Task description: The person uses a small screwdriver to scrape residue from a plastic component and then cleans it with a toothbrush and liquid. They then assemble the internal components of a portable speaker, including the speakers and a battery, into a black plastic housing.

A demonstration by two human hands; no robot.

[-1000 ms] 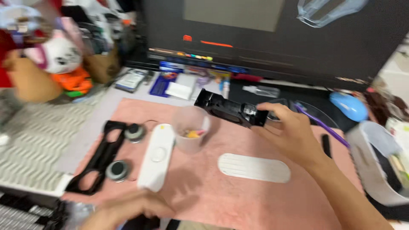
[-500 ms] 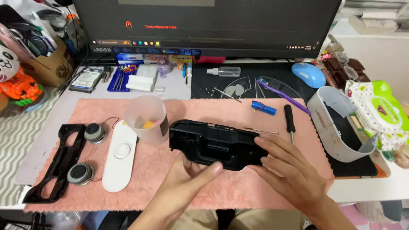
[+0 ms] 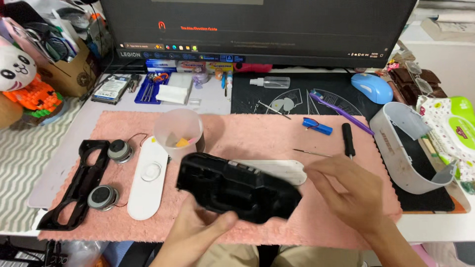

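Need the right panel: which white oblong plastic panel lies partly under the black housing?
The ribbed white oblong panel right of the cup; the smooth white oblong panel lies clear, beside the speakers.

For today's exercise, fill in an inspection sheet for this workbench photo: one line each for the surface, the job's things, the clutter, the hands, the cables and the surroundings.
Surface: pink mat on a desk, with a black mat behind it.
Job's things: black plastic housing held above the pink mat; white oval panel beneath it.
Clutter: translucent cup, two round speaker drivers, black frame, white plate, screwdriver, blue mouse.
Hands: left hand grips the housing from below; right hand open beside it, contact unclear.
Cables: thin wire by the upper driver.
Surroundings: monitor, cardboard box, wipes pack.
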